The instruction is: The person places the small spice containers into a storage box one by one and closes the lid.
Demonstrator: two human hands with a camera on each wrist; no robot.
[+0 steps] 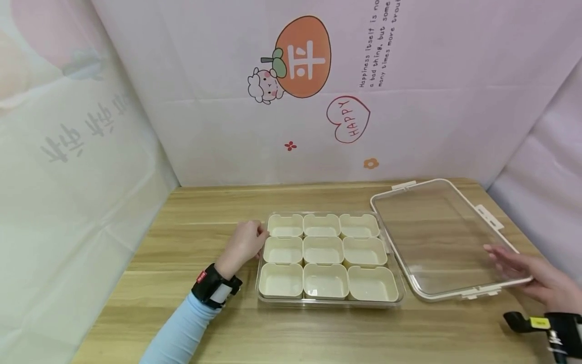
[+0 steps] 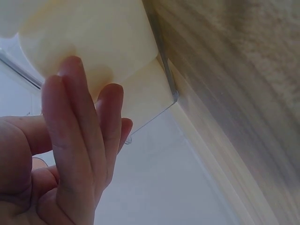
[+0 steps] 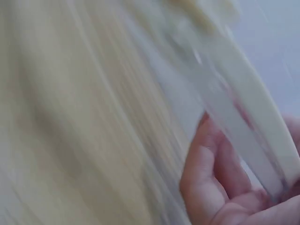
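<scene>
A clear plastic storage box (image 1: 330, 303) sits on the table with several cream cups (image 1: 323, 251) in rows inside it. My left hand (image 1: 245, 240) is at the box's left side; in the left wrist view its fingers (image 2: 70, 122) extend toward the box wall, fingertips right at it. Off to the right, my right hand (image 1: 541, 280) grips the near right corner of a transparent lid (image 1: 441, 237) with a cream rim and clips. The lid is tilted, its left edge close to the box's right side. In the right wrist view, blurred, fingers curl at the lid's rim (image 3: 255, 89).
The wooden table (image 1: 182, 242) extends left of and in front of the box. Behind it hangs a printed cloth (image 1: 218, 136), and more cloth (image 1: 91, 202) hangs at the left side. Wrist straps with cameras (image 1: 216, 285) are on both arms.
</scene>
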